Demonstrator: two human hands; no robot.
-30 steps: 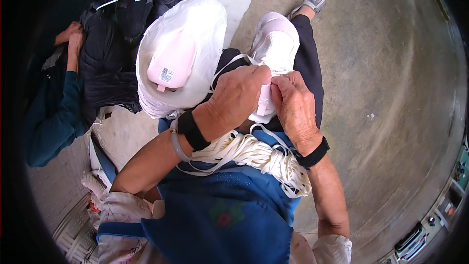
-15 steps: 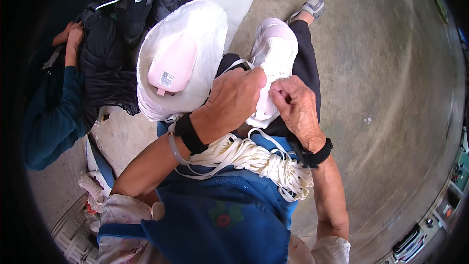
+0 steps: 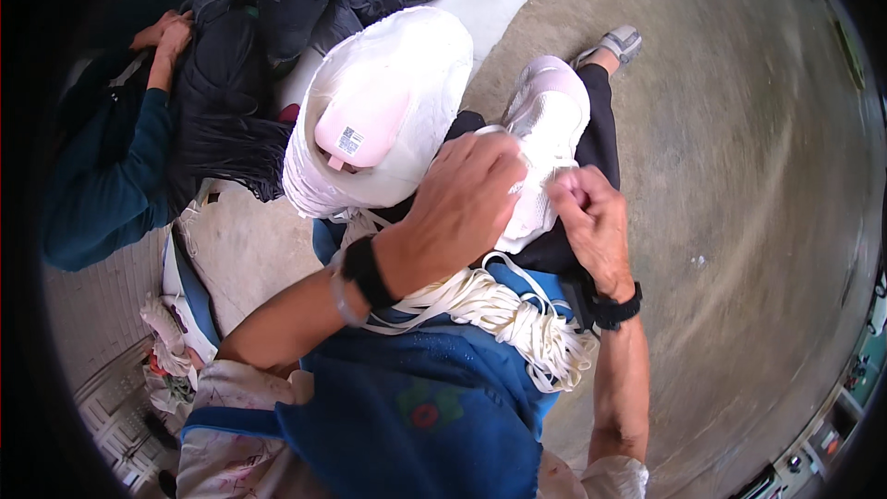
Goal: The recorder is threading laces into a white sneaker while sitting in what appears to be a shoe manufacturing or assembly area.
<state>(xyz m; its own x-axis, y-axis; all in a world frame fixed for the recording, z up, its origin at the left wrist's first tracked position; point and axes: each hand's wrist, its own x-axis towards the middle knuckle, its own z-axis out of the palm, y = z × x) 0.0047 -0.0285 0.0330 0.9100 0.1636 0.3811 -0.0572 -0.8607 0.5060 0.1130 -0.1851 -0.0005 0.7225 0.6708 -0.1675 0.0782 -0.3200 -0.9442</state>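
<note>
A white and pink shoe upper lies toe away across my dark-trousered leg. Over its left side is my left hand, with the fingers curled closed and slightly smeared by motion. A bit of white shoelace shows at its knuckles; the fingertips are hidden. My right hand is at the shoe's right edge, thumb and forefinger pinched together close to the lacing area. What is between them is too small to make out. A thick bundle of cream-white shoelaces rests on my blue apron, just below the shoe.
To the left stands a large white shell-like holder with a pink shoe piece bearing a label. Beyond it are black shoes and hanging black laces. A co-worker's hands are at the far left. Concrete floor spreads right.
The view has shifted, so the scene sits further right. My hands have drawn apart slightly, the right one moving off the shoe's middle toward its right edge.
</note>
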